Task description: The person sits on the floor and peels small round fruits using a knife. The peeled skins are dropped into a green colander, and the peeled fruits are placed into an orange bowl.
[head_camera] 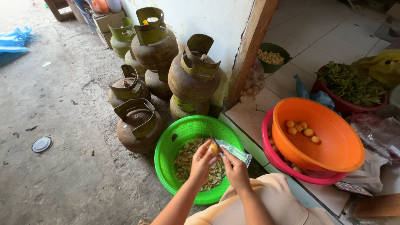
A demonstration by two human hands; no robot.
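Head view, gas cylinders [155, 75], green basket [166, 154], orange bowl [333, 154]

brown cardboard boxes [109, 21] (stacked), top-left wall

The small yellow item [214, 148] pinched in the left hand [203, 161] is mostly covered by fingertips, so its kind cannot be determined, and the tool in the right hand [236, 171] is hidden except for a blurred wrapped end at 2 o'clock from that hand. The pink basin [270, 151] lies largely concealed beneath the orange basin [333, 146]. At 3 o'clock, the yellow bag [384, 64] and the clear plastic [377, 131] are cut off by the picture's edge.
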